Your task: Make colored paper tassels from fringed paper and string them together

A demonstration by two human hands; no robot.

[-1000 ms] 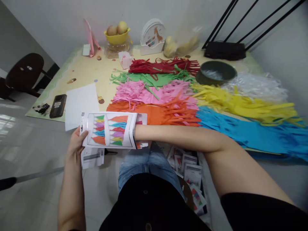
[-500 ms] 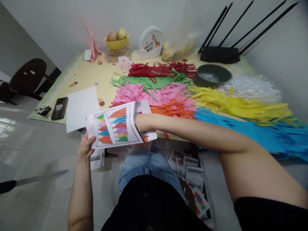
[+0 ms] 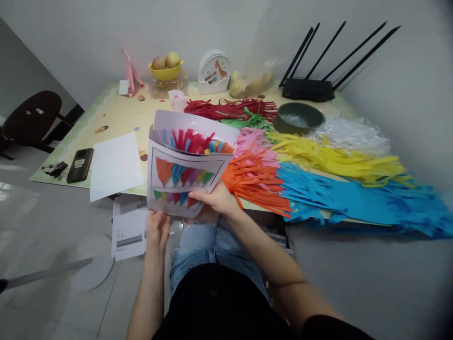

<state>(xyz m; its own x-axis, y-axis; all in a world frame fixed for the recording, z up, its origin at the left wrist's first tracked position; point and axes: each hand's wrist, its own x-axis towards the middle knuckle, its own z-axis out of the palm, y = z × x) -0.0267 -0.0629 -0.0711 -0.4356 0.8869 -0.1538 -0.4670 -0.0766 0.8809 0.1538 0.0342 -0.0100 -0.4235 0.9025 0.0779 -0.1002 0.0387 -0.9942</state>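
Tilted over the table's front edge is a printed packet (image 3: 184, 165) with pictures of coloured tassels; its top gapes, and red, blue and orange paper fringe (image 3: 193, 140) shows inside. My right hand (image 3: 215, 200) grips its lower right side, thumb across the front. At the bottom left corner, my left hand (image 3: 158, 226) has its fingers closed on the lower edge, partly hidden behind it. Just right of the packet lie orange fringed strips (image 3: 255, 182) and pink ones (image 3: 253, 139).
Blue (image 3: 354, 193), yellow (image 3: 339, 156), green and red (image 3: 230, 109) fringe bundles cover the table's right side. Behind them stand a dark bowl (image 3: 299, 118) and a black router (image 3: 307, 89). White paper (image 3: 115, 165) and a phone (image 3: 80, 165) lie at left.
My right hand has come out of the packet's opening and now holds its lower right side. The packet has turned so its opening faces up and away. My left hand has shifted right.
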